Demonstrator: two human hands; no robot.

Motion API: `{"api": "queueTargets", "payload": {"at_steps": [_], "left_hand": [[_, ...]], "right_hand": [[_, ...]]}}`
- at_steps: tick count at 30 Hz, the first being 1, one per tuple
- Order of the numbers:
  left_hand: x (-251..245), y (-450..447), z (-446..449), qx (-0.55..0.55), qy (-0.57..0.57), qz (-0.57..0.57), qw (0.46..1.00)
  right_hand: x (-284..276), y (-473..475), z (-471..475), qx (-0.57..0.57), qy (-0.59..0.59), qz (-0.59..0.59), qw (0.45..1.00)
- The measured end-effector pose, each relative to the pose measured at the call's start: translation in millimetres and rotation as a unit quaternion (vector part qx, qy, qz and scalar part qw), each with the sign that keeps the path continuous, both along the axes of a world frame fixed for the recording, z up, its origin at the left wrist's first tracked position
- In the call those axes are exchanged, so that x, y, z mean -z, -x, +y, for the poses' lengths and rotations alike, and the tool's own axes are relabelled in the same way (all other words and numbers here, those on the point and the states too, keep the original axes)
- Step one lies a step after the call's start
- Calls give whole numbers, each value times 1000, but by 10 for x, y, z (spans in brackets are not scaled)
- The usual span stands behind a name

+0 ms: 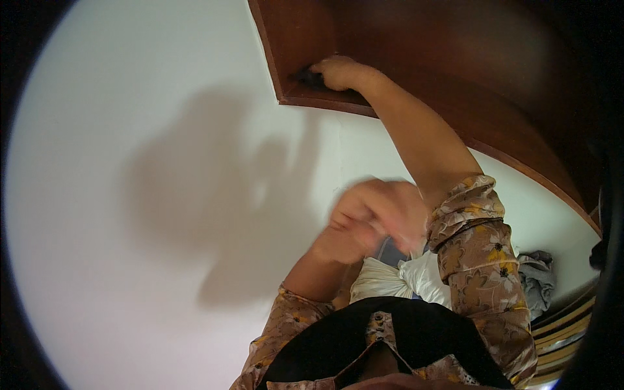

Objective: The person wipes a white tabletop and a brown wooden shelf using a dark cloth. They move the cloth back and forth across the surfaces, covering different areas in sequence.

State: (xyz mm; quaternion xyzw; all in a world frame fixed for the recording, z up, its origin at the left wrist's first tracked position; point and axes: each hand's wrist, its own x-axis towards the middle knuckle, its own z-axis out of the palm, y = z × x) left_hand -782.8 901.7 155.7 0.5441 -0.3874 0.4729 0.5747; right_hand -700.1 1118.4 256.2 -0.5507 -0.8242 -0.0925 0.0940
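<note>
My right hand (340, 73) reaches up into the inner corner of a reddish-brown wooden shelf or cabinet (429, 63). Its fingers close on a small dark thing, perhaps a cloth (310, 78), which is pressed to the wood there. Most of that dark thing is hidden under the fingers and in shadow. Lower down, in front of my chest, my left hand (373, 214) is blurred, with its fingers curled. Whether the left hand holds anything cannot be made out.
A white wall (122, 161) fills the left side and meets the shelf's wooden edge (326, 104). Below my arms lie a white tied cloth bundle (382, 280) and a crumpled grey cloth (536, 282). Light wooden slats (560, 336) show at the lower right.
</note>
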Motion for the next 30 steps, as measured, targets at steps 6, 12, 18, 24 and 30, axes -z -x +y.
{"api": "queueTargets", "payload": {"at_steps": [6, 12, 18, 24, 30], "left_hand": [[28, 486, 324, -285, 237, -110, 922], [375, 593, 399, -286, 330, -141, 889], [637, 592, 452, -347, 386, -118, 847], [607, 302, 479, -399, 358, -78, 840], [589, 96, 468, -481, 348, -38, 804]], "right_hand": [[216, 47, -733, -195, -96, -4, 976], [457, -502, -1365, -152, -240, -60, 957], [521, -931, -1565, -55, -182, 67, 980], [643, -210, -1091, -53, -191, 56, 979], [869, -588, -1275, -40, -366, 6, 930]]}}
